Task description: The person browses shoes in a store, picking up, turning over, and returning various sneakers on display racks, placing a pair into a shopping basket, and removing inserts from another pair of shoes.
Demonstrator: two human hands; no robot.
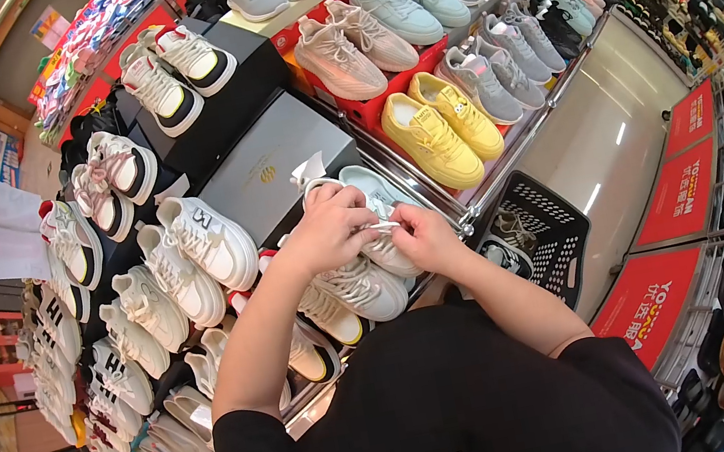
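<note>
- Shoelace [384, 226], white, is pinched from both ends of its short visible span, which is stretched crosswise between the hands.
- On its left, the lace is grasped by the curled fingers of the left hand [331, 226]; on its right, it is gripped by the thumb and fingers of the right hand [425, 236]. Neither hand is clearly nearer.
- Beneath the hands, a pale shoe [395, 261] is pointed toe toward the person, its long axis crossed by the lace; its middle is hidden.
- To the right, a black basket [567, 224] is seen.
- Farther off, a gray shoebox [265, 161] and yellow sneakers [439, 140] are displayed.
</note>
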